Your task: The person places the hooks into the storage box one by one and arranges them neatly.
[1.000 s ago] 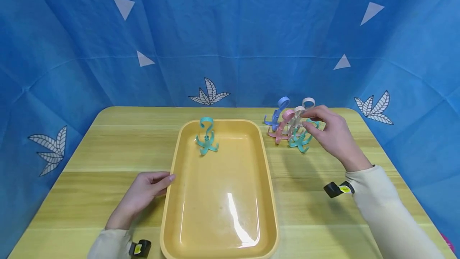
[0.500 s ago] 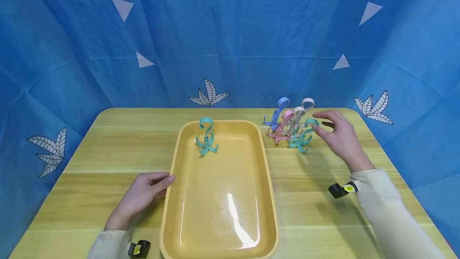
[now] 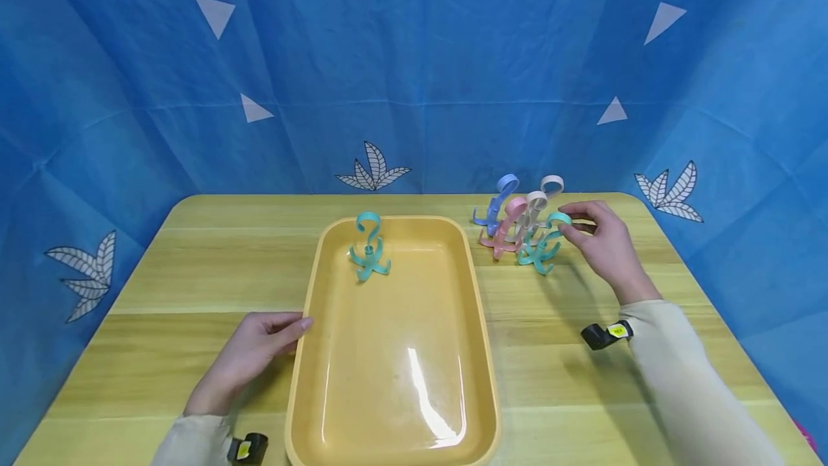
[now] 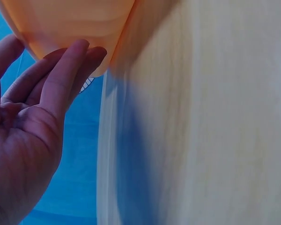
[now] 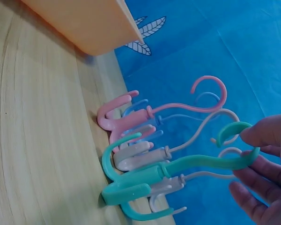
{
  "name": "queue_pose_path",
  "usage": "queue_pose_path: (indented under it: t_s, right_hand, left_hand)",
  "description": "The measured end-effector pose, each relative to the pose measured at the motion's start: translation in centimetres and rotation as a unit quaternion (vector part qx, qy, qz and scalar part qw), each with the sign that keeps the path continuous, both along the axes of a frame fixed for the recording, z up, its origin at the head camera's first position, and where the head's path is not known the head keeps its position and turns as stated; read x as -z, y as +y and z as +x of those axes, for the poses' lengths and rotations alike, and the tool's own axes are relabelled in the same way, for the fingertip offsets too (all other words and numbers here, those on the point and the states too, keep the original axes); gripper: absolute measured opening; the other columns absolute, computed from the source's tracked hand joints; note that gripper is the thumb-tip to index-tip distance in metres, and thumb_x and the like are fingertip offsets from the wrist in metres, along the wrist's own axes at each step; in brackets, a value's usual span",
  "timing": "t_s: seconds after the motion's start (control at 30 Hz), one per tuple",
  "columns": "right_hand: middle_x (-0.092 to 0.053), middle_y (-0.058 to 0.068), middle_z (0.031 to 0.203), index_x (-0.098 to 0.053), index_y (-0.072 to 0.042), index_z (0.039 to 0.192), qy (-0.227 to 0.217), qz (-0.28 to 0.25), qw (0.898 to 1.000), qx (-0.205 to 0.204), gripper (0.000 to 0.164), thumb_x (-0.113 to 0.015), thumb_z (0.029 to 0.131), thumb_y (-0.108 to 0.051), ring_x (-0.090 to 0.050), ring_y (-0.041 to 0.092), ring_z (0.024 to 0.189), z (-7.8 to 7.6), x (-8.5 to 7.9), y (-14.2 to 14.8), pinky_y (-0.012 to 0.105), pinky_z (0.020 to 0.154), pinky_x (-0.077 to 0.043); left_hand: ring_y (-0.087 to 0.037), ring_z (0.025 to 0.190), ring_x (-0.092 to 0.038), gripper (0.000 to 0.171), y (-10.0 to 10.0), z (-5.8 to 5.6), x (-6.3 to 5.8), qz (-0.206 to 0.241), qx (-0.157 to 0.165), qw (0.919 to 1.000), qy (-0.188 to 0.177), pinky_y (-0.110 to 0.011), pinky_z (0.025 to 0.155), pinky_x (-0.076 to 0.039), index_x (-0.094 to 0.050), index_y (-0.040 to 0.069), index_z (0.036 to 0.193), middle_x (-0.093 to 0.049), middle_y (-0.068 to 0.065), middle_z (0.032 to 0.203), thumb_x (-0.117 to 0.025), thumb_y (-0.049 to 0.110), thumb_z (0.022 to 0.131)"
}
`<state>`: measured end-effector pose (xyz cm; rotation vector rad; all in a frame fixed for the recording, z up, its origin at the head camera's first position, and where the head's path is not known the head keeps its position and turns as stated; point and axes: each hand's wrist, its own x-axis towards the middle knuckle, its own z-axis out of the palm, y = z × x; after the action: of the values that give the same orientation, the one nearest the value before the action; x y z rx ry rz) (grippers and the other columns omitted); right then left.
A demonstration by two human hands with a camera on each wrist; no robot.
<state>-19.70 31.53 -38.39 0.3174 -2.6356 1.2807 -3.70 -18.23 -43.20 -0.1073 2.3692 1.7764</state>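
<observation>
My right hand (image 3: 604,250) pinches the curled top of a teal claw hook (image 3: 535,256) between thumb and fingers. In the right wrist view this teal hook (image 5: 140,176) stands on its prongs on the table, its neck leading up to my fingertips. Close behind it are a pink hook (image 3: 499,239), a blue hook (image 3: 494,216) and two white ones, partly overlapped. With thumb over the rim and fingers against the outer wall, my left hand (image 3: 242,354) grips the left side of a yellow tray (image 3: 388,351). Another teal hook (image 3: 369,261) stands inside the tray's far left corner.
The wooden table (image 3: 194,279) runs back to a blue cloth (image 3: 420,63) with printed leaves and triangles. Black wrist cameras are strapped at both cuffs. To the right of the tray lies bare table, crossed by the right arm's shadow.
My right hand has moved from above the white hooks, back and slightly right, and has taken hold of the teal hook's curl. The left hand stays at the tray.
</observation>
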Motion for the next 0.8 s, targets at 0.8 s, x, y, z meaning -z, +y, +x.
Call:
queue_pose_path:
  t_s: [0.8]
  right_hand:
    - [-0.061, 0.017, 0.111, -0.063, 0.0, 0.122, -0.006, 0.009, 1.0, 0.016, 0.029, -0.061, 0.099, -0.018, -0.058, 0.009, 0.09, 0.16, -0.36, 0.1, 0.012, 0.07, -0.047]
  left_hand:
    - [-0.016, 0.108, -0.061, 0.042, -0.06, -0.03, 0.36, 0.016, -0.01, 0.9998, -0.006, -0.031, 0.087, -0.053, -0.063, -0.011, 0.122, -0.062, -0.021, 0.124, -0.065, 0.023, 0.097]
